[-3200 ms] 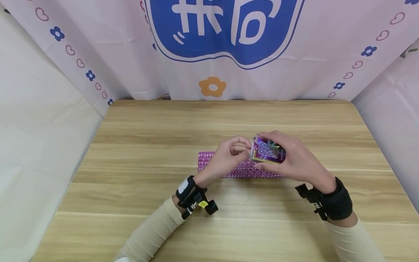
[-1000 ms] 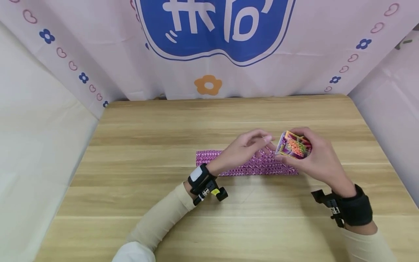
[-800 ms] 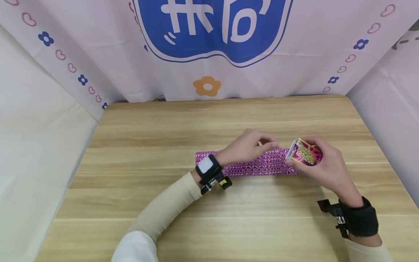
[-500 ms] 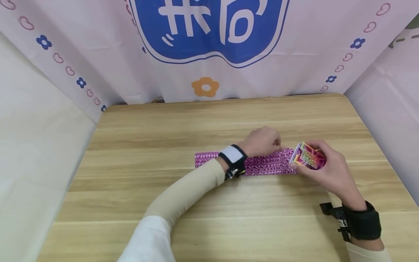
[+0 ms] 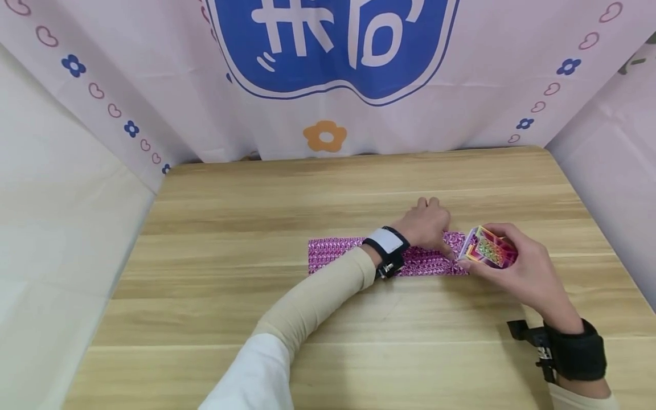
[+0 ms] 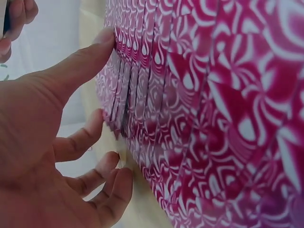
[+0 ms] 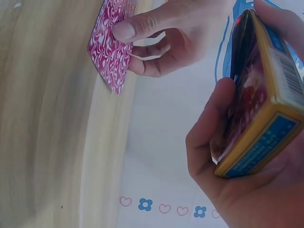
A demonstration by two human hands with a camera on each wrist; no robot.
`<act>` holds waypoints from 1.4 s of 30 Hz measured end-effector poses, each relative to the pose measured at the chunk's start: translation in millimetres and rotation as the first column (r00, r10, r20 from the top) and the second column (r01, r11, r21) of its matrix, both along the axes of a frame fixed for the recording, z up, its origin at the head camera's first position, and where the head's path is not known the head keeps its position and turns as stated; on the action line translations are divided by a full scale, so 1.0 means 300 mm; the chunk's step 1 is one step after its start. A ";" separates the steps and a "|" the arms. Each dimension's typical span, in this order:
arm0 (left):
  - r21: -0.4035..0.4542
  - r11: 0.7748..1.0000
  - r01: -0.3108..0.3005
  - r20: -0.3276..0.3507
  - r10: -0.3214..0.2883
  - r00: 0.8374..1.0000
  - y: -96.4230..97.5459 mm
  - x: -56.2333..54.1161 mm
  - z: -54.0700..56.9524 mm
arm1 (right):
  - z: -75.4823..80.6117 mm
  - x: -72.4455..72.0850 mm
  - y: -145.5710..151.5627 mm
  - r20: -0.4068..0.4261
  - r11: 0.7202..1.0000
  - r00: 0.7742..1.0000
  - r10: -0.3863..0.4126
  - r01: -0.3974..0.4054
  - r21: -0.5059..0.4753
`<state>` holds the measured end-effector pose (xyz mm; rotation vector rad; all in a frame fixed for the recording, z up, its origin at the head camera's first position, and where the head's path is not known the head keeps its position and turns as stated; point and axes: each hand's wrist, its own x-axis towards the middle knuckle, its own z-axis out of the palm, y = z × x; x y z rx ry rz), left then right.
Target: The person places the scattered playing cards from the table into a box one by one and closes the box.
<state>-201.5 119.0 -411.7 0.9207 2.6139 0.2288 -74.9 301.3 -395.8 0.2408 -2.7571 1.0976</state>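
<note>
A long row of overlapping playing cards (image 5: 333,249), backs up in magenta and white, lies across the middle of the table. At the row's right end is my left hand (image 5: 426,224). In the left wrist view its thumb (image 6: 80,66) touches the cards near their edge, with the index finger at the far edge and the other fingers beyond it. My right hand (image 5: 530,273) grips a small card box (image 5: 491,249) just right of the row. The box's gold edges and barcode show in the right wrist view, its shiny front in the head view.
The wood-grain table (image 5: 246,205) carries the row and runs back to a hanging white cloth (image 5: 225,114) with a blue emblem. Plain pale cloth (image 5: 66,245) hangs at the left side. Each wrist wears a black strap with a camera.
My left hand has moved right along the card row, turning over so its back faces up and its thumb reaches the right end. The right hand has carried the box right, away from the left hand.
</note>
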 end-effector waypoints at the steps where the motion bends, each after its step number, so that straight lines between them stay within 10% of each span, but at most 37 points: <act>1: 0.003 1.000 0.001 0.005 -0.001 1.000 0.000 -0.002 -0.001 | 0.000 0.000 0.002 -0.001 1.000 1.000 -0.003 0.003 0.004; 10: 0.048 0.999 -0.001 0.124 -0.005 0.992 0.004 -0.033 -0.017 | -0.009 -0.001 0.013 0.013 1.000 1.000 0.021 -0.021 0.011; 17: 0.085 0.996 -0.041 0.063 0.036 0.997 0.008 -0.019 -0.015 | -0.017 0.000 0.014 0.015 1.000 1.000 0.025 -0.026 0.013; 23: 0.192 0.981 0.043 0.143 -0.071 0.987 -0.038 -0.015 0.025 | -0.011 0.000 0.004 0.005 1.000 1.000 0.025 -0.025 0.008; 29: 0.421 0.907 -0.011 0.239 -0.099 0.966 -0.112 0.004 0.108 | -0.001 -0.003 0.006 -0.016 1.000 1.000 0.025 -0.025 0.016; 36: 0.607 0.757 -0.240 0.323 0.040 0.946 -0.159 0.083 0.163 | 0.009 0.000 -0.003 -0.017 0.999 1.000 0.020 -0.019 0.036; 42: 0.659 0.673 -0.334 0.328 0.143 0.934 -0.162 0.152 0.157 | 0.009 0.003 -0.006 -0.026 0.999 0.999 0.025 -0.024 0.028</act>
